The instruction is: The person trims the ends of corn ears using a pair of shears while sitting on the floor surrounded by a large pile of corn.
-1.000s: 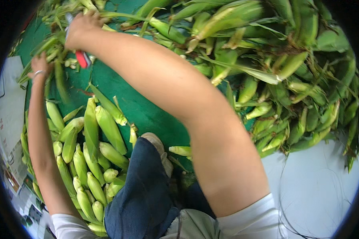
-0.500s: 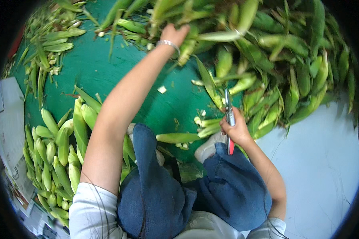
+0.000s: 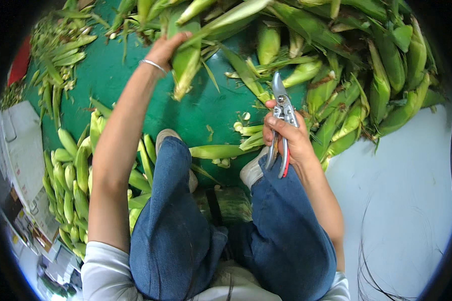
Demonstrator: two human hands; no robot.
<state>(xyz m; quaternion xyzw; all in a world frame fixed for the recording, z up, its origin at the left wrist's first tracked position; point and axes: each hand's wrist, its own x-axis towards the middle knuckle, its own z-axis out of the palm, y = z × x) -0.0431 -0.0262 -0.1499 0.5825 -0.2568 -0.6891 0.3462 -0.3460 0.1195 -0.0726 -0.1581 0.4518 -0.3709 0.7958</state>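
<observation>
My left hand (image 3: 161,52) is closed round an unshelled ear of corn (image 3: 186,70), whose pale stalk end points down toward me. Long green leaves trail from it up to the right. In my right hand (image 3: 293,139) is a pair of pruning shears (image 3: 284,106), blades pointing away from me and the grey-and-red handles slightly apart in my fingers. Just left of that hand, cut stalk ends (image 3: 250,134) lie on the green floor. Another green ear (image 3: 216,151) rests between my shoes, apart from both hands.
A big heap of leafy corn (image 3: 331,95) spreads across the far right. Trimmed ears (image 3: 68,175) are piled at my left. Husk scraps (image 3: 60,55) lie far left on the green floor (image 3: 135,65). A pale surface (image 3: 386,200) is at the right, a white panel (image 3: 22,150) at the left edge.
My left hand has moved left, bringing an ear away from the heap. The pruning shears have been turned so their flat side shows, and have risen slightly.
</observation>
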